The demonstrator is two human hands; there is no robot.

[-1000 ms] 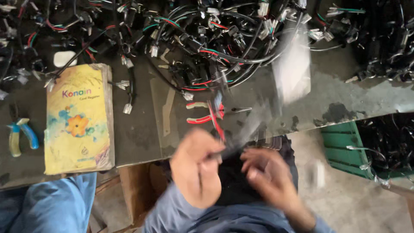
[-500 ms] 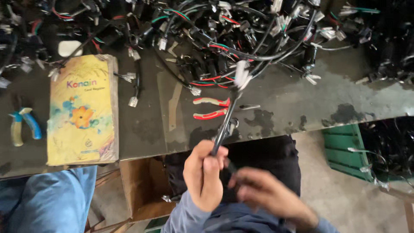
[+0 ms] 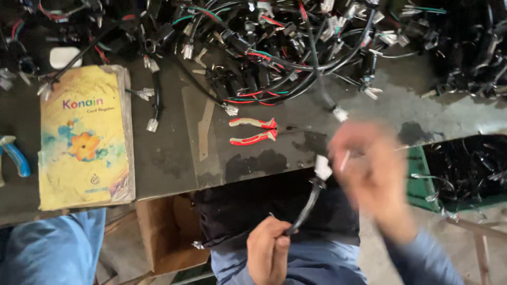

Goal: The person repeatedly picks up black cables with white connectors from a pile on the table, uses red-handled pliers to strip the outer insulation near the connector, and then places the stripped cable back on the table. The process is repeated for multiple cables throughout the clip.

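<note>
One black cable [image 3: 306, 206] with a white connector [image 3: 322, 168] sits low over the lap, left hand [image 3: 269, 250] clenched round it. Right hand [image 3: 372, 174] blurred, fingers unreadable. Judged light, limp; grip near the connector.

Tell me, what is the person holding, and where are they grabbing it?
The left hand grips a black cable at its lower end. The blurred right hand is near its white connector; whether it holds it is unclear.

Left hand [image 3: 268, 254] gripping black cable [image 3: 305, 205], blurred right hand [image 3: 372, 177]
</note>
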